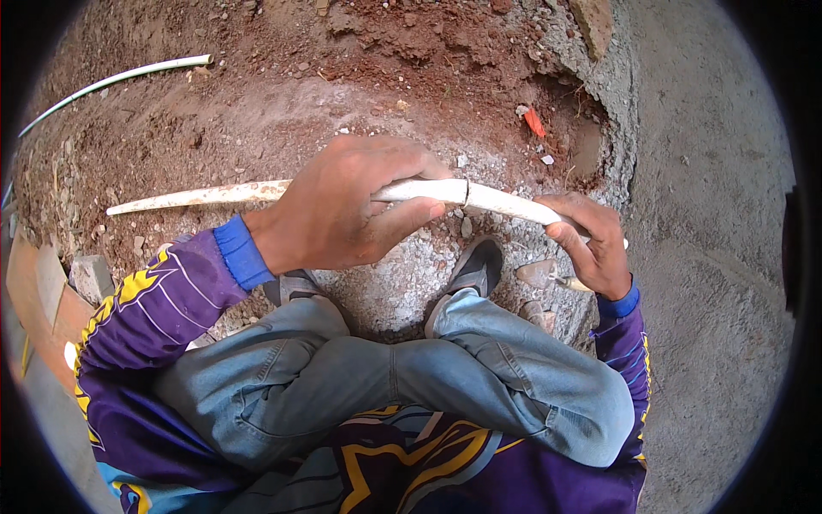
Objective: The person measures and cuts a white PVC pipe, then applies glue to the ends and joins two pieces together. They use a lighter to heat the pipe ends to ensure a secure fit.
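Note:
A long white pipe (205, 195), smeared with reddish dirt, runs crosswise in front of me above my feet. My left hand (351, 201) is closed around it near the middle, thumb along the near side. Just right of that thumb, a dark ring-like line crosses the pipe, like a seam or cut; I cannot tell whether the two parts are joined. On the right-hand stretch (505, 204) my right hand (595, 240) is closed near the end, thumb on the near side. A short tip shows beyond its fingers.
Below my right hand lies a small trowel (539, 273) on the rubble. Another pale pipe (128, 75) rests at the upper left. A red scrap (534, 122) lies in a hollow beside the concrete slab (711, 257). At left are a grey block (91, 278) and a brown board (73, 330).

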{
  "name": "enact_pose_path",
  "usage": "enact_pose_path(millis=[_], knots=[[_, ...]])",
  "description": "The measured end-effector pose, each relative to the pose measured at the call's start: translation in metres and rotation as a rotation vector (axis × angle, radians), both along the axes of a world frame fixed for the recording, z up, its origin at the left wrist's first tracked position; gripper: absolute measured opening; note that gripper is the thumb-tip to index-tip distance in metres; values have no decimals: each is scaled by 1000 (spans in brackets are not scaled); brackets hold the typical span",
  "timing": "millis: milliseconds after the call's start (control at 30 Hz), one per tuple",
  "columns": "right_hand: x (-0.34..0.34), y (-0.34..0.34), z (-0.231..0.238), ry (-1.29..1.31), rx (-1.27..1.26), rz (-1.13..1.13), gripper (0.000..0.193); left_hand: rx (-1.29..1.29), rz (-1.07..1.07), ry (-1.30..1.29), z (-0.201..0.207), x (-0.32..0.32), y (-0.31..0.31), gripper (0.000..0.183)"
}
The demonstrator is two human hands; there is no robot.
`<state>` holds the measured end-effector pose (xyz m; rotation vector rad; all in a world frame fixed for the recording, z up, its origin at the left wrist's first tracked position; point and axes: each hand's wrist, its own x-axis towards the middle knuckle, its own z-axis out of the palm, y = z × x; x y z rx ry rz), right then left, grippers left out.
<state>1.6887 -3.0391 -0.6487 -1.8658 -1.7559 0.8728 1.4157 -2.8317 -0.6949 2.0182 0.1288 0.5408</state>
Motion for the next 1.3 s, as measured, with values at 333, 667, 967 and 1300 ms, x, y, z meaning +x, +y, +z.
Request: enact_pose_path(millis=[333,667,967,1300], knots=[[-10,-7,3,38,50,-31,25,72,5,-3,-4,-4,-4,24],[-26,-6,21,-229,271,-20,27,84,-9,47,3,-6,1,26],[-34,-1,37,-509,342,45,30,67,-18,58,1,-6,1,25],[-28,4,35,-374,290,21,32,98,0,80,-1,-8,-2,26]])
